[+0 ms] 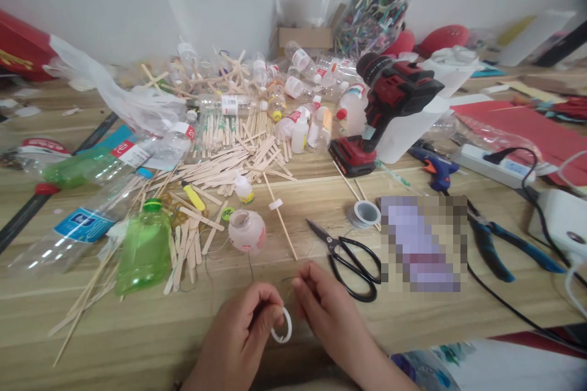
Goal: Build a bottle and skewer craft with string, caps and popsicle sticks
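Note:
My left hand (250,327) pinches a small white plastic ring (287,331) between thumb and fingers. Close by on the right, my right hand (325,308) has its thumb and forefinger pressed together, with a thin dark thread (287,279) showing at their tips. Beyond my hands stands a small round bottle piece (246,230) with a wide opening and pinkish marks. Black-handled scissors (353,259) lie to the right of it, blades pointing away. A spool (365,214) of thin line sits behind the scissors. A wooden skewer (285,229) carries a white tab.
Wooden sticks (220,171) and plastic bottles cover the back. A green bottle (145,247) stands left. A red drill (385,104) stands upright behind the spool. On the right are pliers (498,247), a blue glue gun (435,170) and a power strip (498,165) with cables.

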A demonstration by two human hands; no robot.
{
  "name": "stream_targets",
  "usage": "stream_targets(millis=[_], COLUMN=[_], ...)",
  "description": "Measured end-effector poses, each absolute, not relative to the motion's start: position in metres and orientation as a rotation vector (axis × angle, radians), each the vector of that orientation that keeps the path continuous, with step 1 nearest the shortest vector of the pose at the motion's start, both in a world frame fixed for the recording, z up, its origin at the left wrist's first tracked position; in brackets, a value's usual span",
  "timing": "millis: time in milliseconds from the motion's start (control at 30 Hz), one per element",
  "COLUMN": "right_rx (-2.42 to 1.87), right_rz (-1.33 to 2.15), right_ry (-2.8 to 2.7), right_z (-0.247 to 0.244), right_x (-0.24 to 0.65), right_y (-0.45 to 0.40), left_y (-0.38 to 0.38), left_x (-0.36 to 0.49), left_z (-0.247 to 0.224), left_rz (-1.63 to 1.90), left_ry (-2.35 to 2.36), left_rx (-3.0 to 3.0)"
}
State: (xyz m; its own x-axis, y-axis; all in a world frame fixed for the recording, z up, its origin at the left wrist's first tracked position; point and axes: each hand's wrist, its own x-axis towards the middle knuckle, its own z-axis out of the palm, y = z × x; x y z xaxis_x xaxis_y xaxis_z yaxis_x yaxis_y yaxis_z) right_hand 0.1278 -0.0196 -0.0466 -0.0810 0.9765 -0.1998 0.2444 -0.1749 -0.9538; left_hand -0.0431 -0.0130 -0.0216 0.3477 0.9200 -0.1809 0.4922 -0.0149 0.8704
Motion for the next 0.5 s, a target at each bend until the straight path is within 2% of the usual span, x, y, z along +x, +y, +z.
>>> stream_targets(millis=[133, 400, 500], right_rx=[-1.496, -1.545, -1.532], right_rz=[1.266, 1.138, 0.985], right_ry=[-1.548, -1.773, -1.789], right_z=[-0.045, -0.042, -0.039], right_x=[0.129, 0.132, 0.135], right_y=[-0.022, -0.021, -0.02], left_y=[-0.013, -0.012, -0.009], left_x=[-0.042, -0.037, -0.033], left_z=[-0.022, -0.03, -0.029], left_rz=[0.732, 0.752, 0.801], left_ry=[1.201, 1.361, 1.433], left_rx=[1.654, 1.493, 1.43])
